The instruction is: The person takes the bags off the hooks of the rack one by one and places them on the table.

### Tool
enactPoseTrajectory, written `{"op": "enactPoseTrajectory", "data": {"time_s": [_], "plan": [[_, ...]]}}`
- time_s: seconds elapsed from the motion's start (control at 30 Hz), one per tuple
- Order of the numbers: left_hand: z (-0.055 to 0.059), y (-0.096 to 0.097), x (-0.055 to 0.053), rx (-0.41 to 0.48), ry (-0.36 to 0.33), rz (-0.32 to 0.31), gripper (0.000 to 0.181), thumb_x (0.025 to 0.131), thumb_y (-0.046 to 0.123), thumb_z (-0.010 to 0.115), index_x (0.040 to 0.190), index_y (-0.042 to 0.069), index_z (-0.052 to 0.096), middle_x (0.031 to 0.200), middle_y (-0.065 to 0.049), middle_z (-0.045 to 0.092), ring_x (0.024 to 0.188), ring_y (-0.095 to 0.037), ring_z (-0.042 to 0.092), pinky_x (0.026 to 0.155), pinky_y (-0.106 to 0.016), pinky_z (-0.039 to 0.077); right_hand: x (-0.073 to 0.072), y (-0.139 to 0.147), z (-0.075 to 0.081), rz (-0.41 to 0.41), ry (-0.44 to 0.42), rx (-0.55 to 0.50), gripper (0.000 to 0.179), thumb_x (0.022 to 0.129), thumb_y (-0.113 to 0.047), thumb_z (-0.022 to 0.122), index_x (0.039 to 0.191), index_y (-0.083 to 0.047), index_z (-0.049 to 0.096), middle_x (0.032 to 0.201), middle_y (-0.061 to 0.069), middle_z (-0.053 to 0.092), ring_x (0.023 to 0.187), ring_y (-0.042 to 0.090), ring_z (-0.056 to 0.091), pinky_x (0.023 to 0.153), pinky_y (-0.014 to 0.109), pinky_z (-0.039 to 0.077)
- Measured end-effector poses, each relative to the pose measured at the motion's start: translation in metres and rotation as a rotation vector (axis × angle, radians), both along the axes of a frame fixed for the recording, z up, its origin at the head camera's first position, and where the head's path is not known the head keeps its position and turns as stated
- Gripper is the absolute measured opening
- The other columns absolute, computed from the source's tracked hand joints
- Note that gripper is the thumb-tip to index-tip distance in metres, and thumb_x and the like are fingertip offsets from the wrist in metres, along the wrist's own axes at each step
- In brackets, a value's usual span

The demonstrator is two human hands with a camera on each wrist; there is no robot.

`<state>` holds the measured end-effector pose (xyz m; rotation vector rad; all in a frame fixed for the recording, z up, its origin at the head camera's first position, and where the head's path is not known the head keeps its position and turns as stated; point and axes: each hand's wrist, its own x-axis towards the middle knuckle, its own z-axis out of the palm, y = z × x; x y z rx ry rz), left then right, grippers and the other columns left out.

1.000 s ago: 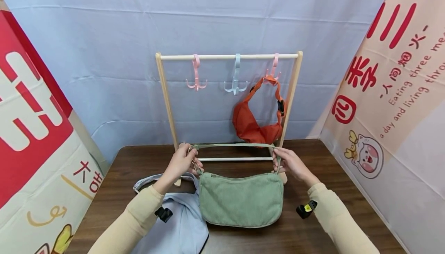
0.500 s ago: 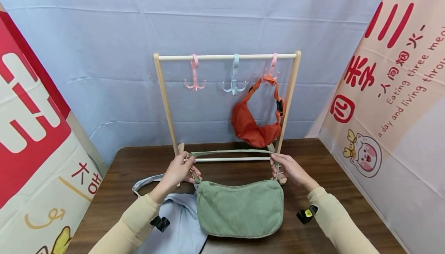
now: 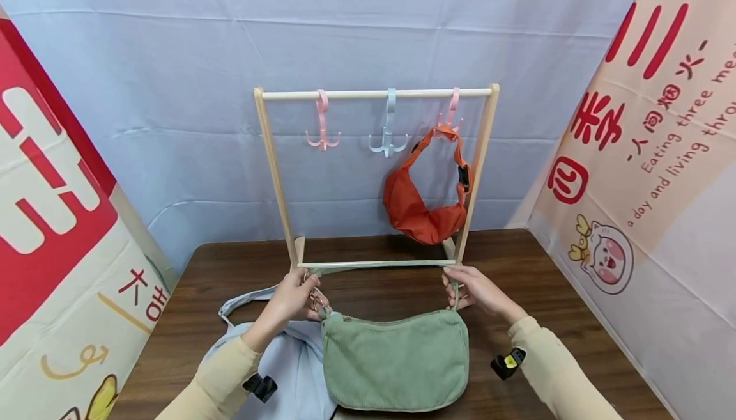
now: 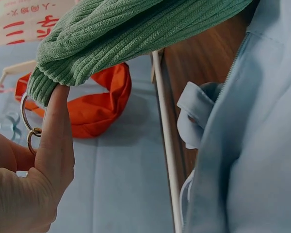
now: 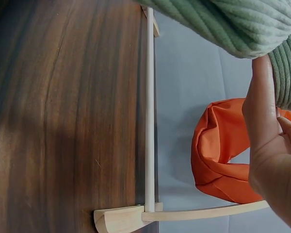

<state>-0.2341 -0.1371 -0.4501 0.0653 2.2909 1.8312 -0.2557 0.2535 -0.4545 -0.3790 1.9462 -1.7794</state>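
Observation:
A green corduroy shoulder bag (image 3: 397, 362) hangs upright between my two hands, close to the front of the table. With my left hand (image 3: 296, 295) I pinch the left end of its strap, beside the metal rings (image 4: 34, 133) that show in the left wrist view. My right hand (image 3: 477, 289) grips the strap's right end, where a ribbed band (image 5: 285, 73) shows by the fingers in the right wrist view. The strap stretches nearly level between both hands. Partly behind my left forearm lies a light blue bag (image 3: 293, 369) on the table.
A wooden rack (image 3: 269, 177) stands at the table's back. On its top rail hang two pink hooks, one at the left (image 3: 322, 123), and a pale blue hook (image 3: 389, 126). An orange bag (image 3: 422, 212) hangs from the right pink hook. Printed cloths flank the table (image 3: 552, 318).
Both hands have come lower and nearer to me with the green bag. Its strap has dropped from above the rack's lower bar to just below it in view.

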Motion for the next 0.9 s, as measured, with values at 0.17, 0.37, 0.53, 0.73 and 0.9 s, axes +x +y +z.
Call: {"op": "enactPoseTrajectory", "data": {"time_s": [0.17, 0.37, 0.53, 0.73, 0.9], "plan": [[-0.005, -0.001, 0.003, 0.081, -0.046, -0.036, 0.02, 0.102, 0.014, 0.038, 0.101, -0.006, 0.043, 0.072, -0.012, 0.063, 0.059, -0.019, 0.065, 0.056, -0.04, 0.056, 0.001, -0.002, -0.003, 0.007, -0.011, 0.009, 0.033, 0.103, -0.033, 0.037, 0.093, -0.003, 0.047, 0.069, 0.0, 0.052, 0.058, 0.011, 0.059, 0.067, 0.04, 0.058], [-0.01, -0.007, -0.003, 0.118, -0.066, -0.061, 0.02, 0.102, 0.013, 0.036, 0.101, -0.006, 0.041, 0.069, -0.01, 0.063, 0.058, -0.017, 0.064, 0.059, -0.04, 0.057, -0.002, -0.005, -0.008, -0.023, -0.015, 0.01, 0.031, 0.103, -0.032, 0.038, 0.094, -0.004, 0.047, 0.069, 0.001, 0.051, 0.064, 0.016, 0.063, 0.067, 0.04, 0.057], [-0.014, -0.008, -0.007, 0.107, -0.088, -0.05, 0.02, 0.103, 0.013, 0.035, 0.102, -0.007, 0.04, 0.069, -0.009, 0.063, 0.058, -0.016, 0.064, 0.059, -0.039, 0.057, -0.003, -0.006, -0.014, -0.053, -0.013, 0.035, 0.034, 0.102, -0.033, 0.042, 0.096, 0.0, 0.046, 0.069, 0.001, 0.051, 0.066, 0.018, 0.064, 0.066, 0.039, 0.057], [-0.021, -0.007, -0.01, 0.108, -0.119, -0.009, 0.02, 0.102, 0.012, 0.036, 0.101, -0.008, 0.041, 0.072, -0.009, 0.06, 0.06, -0.016, 0.063, 0.058, -0.038, 0.057, -0.004, -0.005, -0.025, -0.102, 0.021, 0.101, 0.043, 0.099, -0.037, 0.048, 0.101, 0.006, 0.047, 0.072, 0.001, 0.053, 0.067, 0.015, 0.063, 0.067, 0.042, 0.057], [-0.03, -0.008, -0.015, 0.145, -0.142, -0.016, 0.017, 0.102, 0.011, 0.037, 0.097, -0.005, 0.038, 0.071, -0.01, 0.06, 0.059, -0.017, 0.063, 0.061, -0.041, 0.057, -0.006, -0.005, -0.033, -0.143, 0.026, 0.139, 0.047, 0.098, -0.037, 0.05, 0.108, 0.009, 0.047, 0.075, 0.002, 0.054, 0.07, 0.015, 0.064, 0.07, 0.048, 0.056]]}}
